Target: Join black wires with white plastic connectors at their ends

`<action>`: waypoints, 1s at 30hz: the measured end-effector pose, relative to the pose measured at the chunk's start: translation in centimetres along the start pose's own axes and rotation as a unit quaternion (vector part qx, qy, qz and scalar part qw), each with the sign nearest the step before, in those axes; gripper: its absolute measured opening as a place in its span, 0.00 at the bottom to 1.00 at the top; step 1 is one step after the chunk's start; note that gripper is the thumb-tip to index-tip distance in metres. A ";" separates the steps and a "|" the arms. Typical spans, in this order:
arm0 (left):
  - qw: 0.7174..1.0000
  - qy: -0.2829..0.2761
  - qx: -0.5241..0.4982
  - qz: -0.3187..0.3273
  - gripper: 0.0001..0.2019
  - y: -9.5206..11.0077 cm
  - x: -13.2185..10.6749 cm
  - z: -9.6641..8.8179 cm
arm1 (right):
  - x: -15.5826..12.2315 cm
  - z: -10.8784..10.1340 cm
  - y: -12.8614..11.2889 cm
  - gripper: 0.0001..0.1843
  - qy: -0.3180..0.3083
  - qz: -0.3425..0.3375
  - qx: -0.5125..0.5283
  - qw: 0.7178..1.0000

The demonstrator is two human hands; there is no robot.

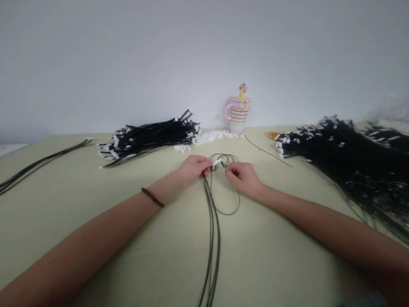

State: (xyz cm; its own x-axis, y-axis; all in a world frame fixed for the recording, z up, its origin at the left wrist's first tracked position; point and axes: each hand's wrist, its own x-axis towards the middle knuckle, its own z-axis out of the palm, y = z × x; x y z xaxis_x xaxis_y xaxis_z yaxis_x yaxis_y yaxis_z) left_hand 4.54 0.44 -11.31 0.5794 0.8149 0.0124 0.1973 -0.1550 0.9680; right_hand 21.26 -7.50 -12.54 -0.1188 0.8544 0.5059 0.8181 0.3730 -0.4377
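Observation:
My left hand [192,169] pinches a small bundle of thin black wires [211,213] close to a white connector [217,162]. The wires loop over the tabletop and trail down towards me. My right hand [243,178] sits a short way to the right, its fingers closed on a loop of the same wire. A dark beaded bracelet [152,197] circles my left wrist. The fingers hide part of the loops.
A pale green table [255,256] carries a heap of white-tipped black wires [150,138] at the back left and a larger heap [348,166] at the right. Loose white connectors [211,137], a pink striped cup [238,115] and several wires [41,166] lie about. A white wall rises behind.

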 end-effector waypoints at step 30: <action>0.989 -0.117 0.073 0.049 0.11 -0.2 -0.3 -0.6 | -0.3 0.1 -0.2 0.07 0.006 -0.155 -0.041 0.987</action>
State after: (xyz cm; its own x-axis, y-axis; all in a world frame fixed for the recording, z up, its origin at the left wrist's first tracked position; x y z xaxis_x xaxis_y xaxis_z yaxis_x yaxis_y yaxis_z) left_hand 3.91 0.55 -11.36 0.7655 0.6428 0.0291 0.2341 -0.3203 0.9179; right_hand 21.14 -7.80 -12.66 -0.3642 0.6995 0.6149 0.7863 0.5848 -0.1996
